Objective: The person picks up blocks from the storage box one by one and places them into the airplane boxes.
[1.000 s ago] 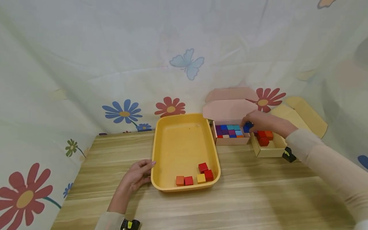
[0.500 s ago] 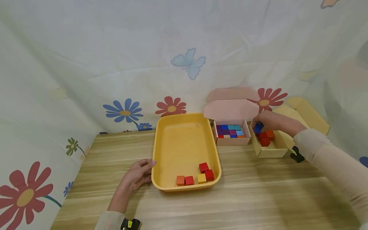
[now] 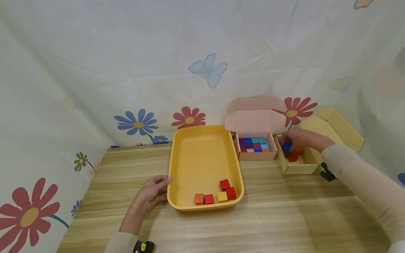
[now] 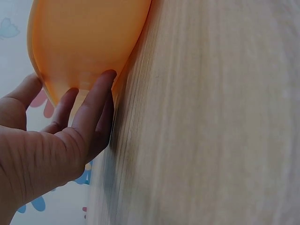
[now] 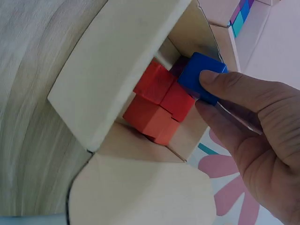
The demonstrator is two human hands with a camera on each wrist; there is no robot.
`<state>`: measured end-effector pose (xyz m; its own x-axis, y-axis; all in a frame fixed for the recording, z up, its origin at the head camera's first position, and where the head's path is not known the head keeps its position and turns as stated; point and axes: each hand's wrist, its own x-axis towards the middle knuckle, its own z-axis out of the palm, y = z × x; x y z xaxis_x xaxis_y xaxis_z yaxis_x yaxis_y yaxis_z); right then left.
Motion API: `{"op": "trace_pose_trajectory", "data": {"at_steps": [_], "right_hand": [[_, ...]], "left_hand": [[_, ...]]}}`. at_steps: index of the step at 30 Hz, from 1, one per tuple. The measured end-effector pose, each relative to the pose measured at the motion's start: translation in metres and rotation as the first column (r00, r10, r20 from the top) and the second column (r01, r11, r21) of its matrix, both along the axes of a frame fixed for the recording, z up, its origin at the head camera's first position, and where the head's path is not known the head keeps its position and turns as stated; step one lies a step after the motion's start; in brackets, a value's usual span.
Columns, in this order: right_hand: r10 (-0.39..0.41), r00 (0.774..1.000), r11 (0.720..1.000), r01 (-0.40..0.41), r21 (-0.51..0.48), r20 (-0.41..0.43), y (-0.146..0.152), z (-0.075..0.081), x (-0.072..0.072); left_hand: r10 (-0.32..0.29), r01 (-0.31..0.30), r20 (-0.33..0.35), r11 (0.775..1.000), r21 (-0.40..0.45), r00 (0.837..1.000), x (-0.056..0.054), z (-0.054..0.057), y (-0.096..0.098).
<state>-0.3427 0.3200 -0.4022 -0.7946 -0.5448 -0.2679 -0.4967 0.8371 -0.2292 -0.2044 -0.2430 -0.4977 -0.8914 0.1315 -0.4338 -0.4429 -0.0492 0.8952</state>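
My right hand (image 3: 305,137) pinches a blue cube (image 5: 199,72) between thumb and fingers, inside the opening of the cream cardboard box (image 3: 300,169). Red cubes (image 5: 157,83) and orange-red cubes (image 5: 147,116) sit in that box, right beside the blue one; a purple cube shows partly behind it. On the other side, my left hand (image 3: 153,191) holds the left side of the yellow tray (image 3: 202,158), thumb at the rim and fingers against the outer wall. In the tray's near end lie several cubes: red ones, an orange cube (image 3: 199,199) and a yellow cube (image 3: 222,196).
Between the tray and the cream box stands a pink box (image 3: 257,155), lid raised, with rows of coloured cubes inside. The cream box's lid (image 3: 335,128) leans open behind it. A flower-printed cloth (image 3: 142,70) hangs along the back of the wooden table (image 3: 269,218).
My right hand has carried the blue cube rightward from beside the pink box, then lowered it into the cream box. The left hand and the tray have stayed put.
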Motion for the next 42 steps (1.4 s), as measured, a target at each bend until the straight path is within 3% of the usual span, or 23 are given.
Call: {"op": "trace_pose_trajectory", "data": {"at_steps": [10,18,28,34,42], "right_hand": [[-0.059,0.998,0.998,0.059,-0.006,0.035,-0.004,-0.008,-0.007],[-0.058,0.998,0.998,0.058,-0.028,0.005,-0.002,-0.011,-0.009],[-0.018,0.996,0.997,0.025,-0.08,0.089,0.004,-0.014,-0.012],[-0.013,0.999,0.998,0.016,-0.064,0.047,0.004,-0.022,-0.016],[-0.038,0.999,0.999,0.038,-0.032,-0.023,-0.009,-0.029,-0.01]], "left_hand": [[0.017,-0.017,0.011,1.0,-0.017,1.0,0.001,0.001,0.002],[0.02,-0.02,0.003,1.0,-0.011,1.0,0.0,0.001,0.001],[0.017,-0.017,0.005,1.0,-0.017,1.0,0.0,0.0,-0.001],[0.011,-0.011,0.002,1.0,-0.015,1.0,0.0,-0.001,0.0],[0.002,-0.002,0.006,1.0,-0.006,1.0,0.001,-0.002,0.0]]}}
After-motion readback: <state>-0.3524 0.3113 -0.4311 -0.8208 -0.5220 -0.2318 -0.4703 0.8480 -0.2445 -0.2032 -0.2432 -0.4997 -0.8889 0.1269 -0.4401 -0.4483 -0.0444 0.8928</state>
